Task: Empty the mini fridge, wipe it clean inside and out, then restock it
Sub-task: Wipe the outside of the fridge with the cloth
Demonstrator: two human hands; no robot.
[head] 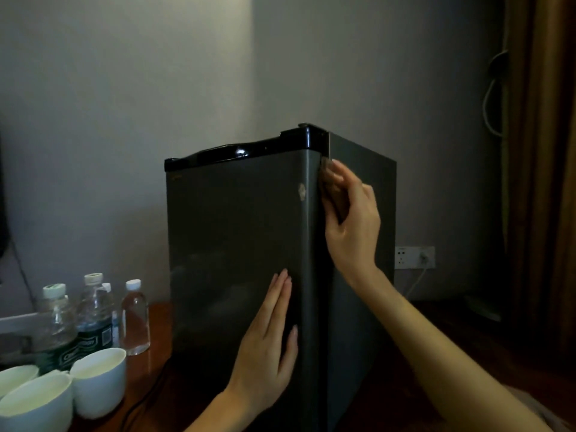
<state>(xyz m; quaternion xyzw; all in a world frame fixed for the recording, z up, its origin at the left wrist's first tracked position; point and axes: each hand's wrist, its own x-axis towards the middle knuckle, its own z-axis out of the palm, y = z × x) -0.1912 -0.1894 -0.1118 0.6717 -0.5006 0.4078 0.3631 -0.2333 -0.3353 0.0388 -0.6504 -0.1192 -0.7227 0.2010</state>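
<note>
Left hand (265,347) flat, bracing mini fridge (233,229) front; right hand (352,219), up-right of it, hooks door edge (313,238). We pull gently, keep brace.

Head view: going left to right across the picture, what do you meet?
Water bottles → mini fridge → wall socket → curtain
</note>
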